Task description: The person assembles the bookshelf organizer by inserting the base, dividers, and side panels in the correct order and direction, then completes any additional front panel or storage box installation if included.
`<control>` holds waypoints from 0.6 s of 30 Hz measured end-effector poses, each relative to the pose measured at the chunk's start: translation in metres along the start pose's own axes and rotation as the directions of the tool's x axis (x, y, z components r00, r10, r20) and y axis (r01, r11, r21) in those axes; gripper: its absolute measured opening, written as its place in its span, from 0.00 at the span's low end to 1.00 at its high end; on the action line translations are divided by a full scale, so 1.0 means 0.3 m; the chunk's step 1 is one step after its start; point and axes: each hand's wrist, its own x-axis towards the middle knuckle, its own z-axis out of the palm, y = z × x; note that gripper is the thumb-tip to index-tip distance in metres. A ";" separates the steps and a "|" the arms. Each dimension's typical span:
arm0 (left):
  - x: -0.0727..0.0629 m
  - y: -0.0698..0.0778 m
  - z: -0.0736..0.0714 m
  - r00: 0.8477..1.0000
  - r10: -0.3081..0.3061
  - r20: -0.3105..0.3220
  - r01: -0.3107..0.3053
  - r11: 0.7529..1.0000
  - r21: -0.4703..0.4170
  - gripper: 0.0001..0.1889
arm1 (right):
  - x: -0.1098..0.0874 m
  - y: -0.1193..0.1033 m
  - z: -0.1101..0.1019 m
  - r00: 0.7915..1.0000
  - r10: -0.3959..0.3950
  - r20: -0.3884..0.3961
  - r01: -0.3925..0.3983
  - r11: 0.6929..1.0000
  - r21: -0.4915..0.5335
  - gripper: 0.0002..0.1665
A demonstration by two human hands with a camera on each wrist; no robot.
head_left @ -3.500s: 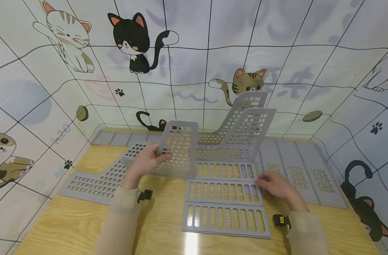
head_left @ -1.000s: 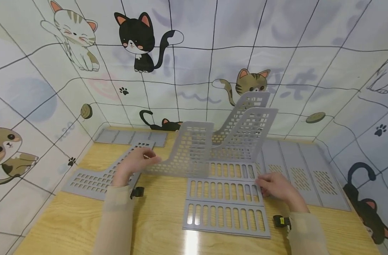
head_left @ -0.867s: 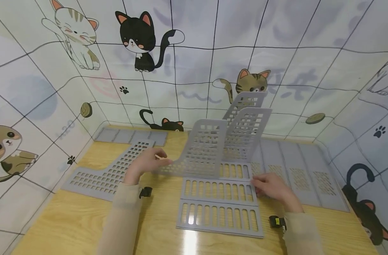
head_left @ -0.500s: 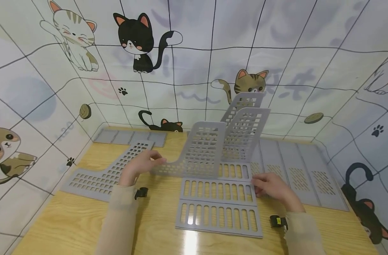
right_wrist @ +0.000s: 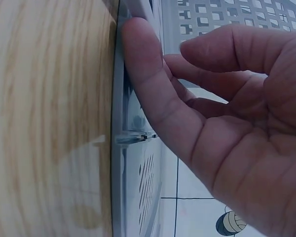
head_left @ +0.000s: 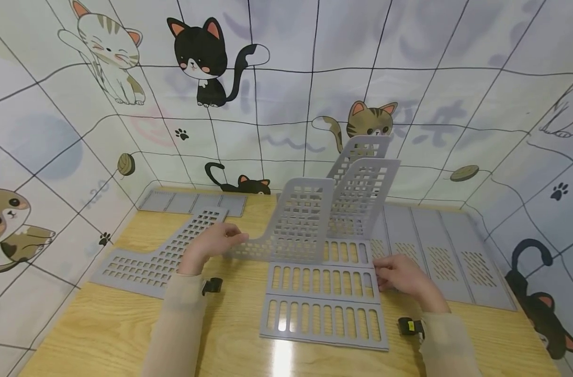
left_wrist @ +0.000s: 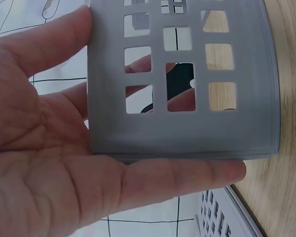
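Note:
My left hand [head_left: 211, 246] grips the low end of a grey perforated side panel [head_left: 295, 230], seemingly from a file rack. In the left wrist view, the thumb meets one edge of that panel [left_wrist: 182, 133]. One finger lies along its end, others behind. Upright, it stands at the left of the slotted grey base panel [head_left: 321, 300], which lies flat. Beside the base's right edge rests my right hand [head_left: 399, 275], fingers loosely bent. A fingertip touches a grey edge [right_wrist: 117, 173] in the right wrist view. Two similar side panels [head_left: 366, 204] stand upright further right.
Another side panel [head_left: 140, 272] lies flat on the wooden table [head_left: 229, 335] at the left. A long grey panel [head_left: 429, 230] with diagonal slits lies at the right. A narrow grey strip [head_left: 192, 202] sits at the back left, before the cat-print cloth [head_left: 286, 94].
Since the earliest frame, my left hand has brought the side panel right onto the base's left part. The base and standing panels have shifted slightly left. The last half second shows hardly any movement.

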 end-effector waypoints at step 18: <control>0.040 0.091 0.104 0.985 0.143 0.095 -0.140 0.989 -0.042 0.13 | 0.014 0.001 0.017 0.999 -0.016 0.041 0.015 0.999 0.034 0.25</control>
